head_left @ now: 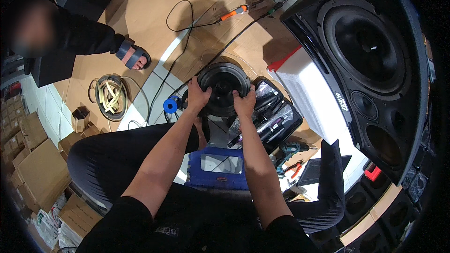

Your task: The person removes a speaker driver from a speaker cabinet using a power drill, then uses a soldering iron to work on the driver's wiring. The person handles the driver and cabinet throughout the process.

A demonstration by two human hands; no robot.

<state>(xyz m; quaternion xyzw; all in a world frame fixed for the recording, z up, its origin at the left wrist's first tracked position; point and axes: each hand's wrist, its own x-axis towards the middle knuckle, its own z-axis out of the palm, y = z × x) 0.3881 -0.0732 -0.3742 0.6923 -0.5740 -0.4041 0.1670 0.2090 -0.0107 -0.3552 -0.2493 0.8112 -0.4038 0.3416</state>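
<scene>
Between my two hands is a round black loudspeaker driver (223, 88), its cone facing up. My left hand (199, 95) grips its left rim, with the thumb on the front edge. On the opposite side my right hand (244, 103) holds the rim the same way. The fingers underneath are hidden. A blue roll (170, 105) lies just left of my left hand. Close to my right hand sits an open black case (287, 124) with a dark, microphone-like stick in it.
A tall black speaker cabinet (344, 93) leans at right beside white foam (309, 89). Two corded soldering irons, orange (233, 12) and green-handled (276, 7), lie ahead. A cordless drill (287, 151) and pliers (296, 169) are at lower right. Another person's sandalled foot (133, 56) stands left.
</scene>
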